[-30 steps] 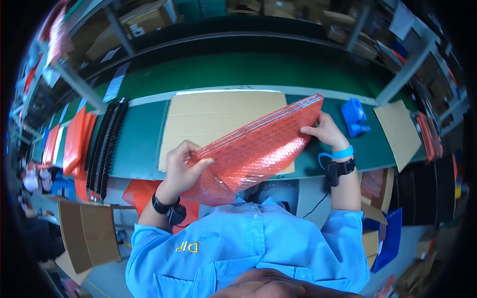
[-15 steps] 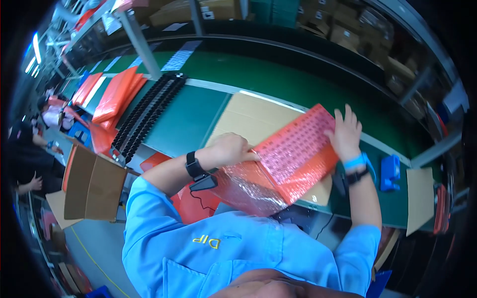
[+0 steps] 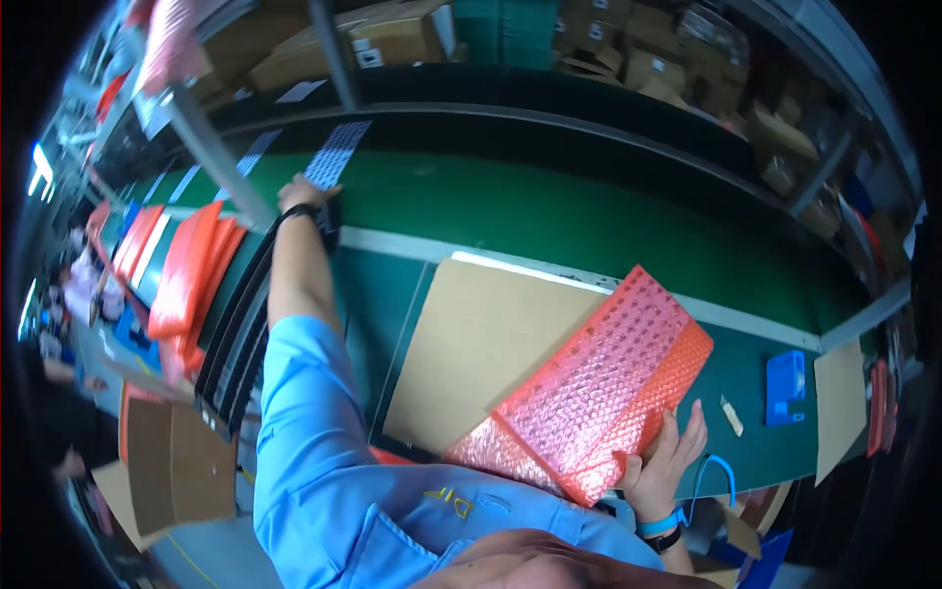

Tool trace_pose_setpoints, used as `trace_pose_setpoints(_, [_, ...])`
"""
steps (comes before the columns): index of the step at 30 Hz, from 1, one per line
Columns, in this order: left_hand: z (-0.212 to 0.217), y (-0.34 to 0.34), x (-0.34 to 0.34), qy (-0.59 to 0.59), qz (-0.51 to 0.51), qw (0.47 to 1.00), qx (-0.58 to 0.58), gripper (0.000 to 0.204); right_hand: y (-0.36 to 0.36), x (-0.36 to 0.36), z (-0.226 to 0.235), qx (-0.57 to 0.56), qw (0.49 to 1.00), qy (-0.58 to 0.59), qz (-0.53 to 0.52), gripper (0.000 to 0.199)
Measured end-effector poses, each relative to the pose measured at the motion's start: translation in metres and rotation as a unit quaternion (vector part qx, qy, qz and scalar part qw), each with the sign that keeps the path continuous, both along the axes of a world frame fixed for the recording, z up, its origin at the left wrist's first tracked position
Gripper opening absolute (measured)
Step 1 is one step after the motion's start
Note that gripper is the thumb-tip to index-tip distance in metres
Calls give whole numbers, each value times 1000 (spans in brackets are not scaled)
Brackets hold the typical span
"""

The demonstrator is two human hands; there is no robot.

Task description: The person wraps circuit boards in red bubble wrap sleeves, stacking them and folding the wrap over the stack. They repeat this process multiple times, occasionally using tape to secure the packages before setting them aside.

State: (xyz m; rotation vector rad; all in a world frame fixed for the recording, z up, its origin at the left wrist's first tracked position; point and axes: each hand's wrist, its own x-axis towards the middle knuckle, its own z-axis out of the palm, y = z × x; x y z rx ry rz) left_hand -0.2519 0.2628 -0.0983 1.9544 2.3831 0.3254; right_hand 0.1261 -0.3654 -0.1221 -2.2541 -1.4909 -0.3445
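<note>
My left hand [image 3: 308, 191] is stretched to the far left, at the near end of a white, dark-patterned sheet [image 3: 339, 152] on the green belt. Its thumb stands apart from the fingers, and I see no firm grip there. A pink bubble-wrap bag [image 3: 608, 383] with rows of dark spots showing in it lies slanted over a flat cardboard sheet [image 3: 500, 329], its near end by my shirt. At the bag's near right edge, my right hand [image 3: 662, 461] holds on with the thumb over the wrap; its other fingers extend upward.
Black slotted rails [image 3: 240, 339] and stacked red bubble bags [image 3: 186, 275] are on the left. A utility knife [image 3: 732, 416] and a blue holder [image 3: 785, 388] lie to the right. An open carton [image 3: 177, 461] stands lower left. A metal post [image 3: 218, 157] rises near my left hand.
My left hand has let go of the bubble-wrap bag and reached far left to the patterned sheet. My right hand has moved from the bag's far right corner down to its near edge.
</note>
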Motion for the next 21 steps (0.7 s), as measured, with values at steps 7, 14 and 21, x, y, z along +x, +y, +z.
trace_pose_setpoints(7, [-19,57,-36,-65,-58,992,-92,124,9,5,1,-77,997,19,11,82])
trace_pose_setpoints(14, [0,19,63,91,1,994,-57,127,4,3,-2,-54,998,19,22,81])
trace_pose_setpoints(21, [-23,4,57,12,-77,992,-99,102,3,9,1,-10,998,20,58,75])
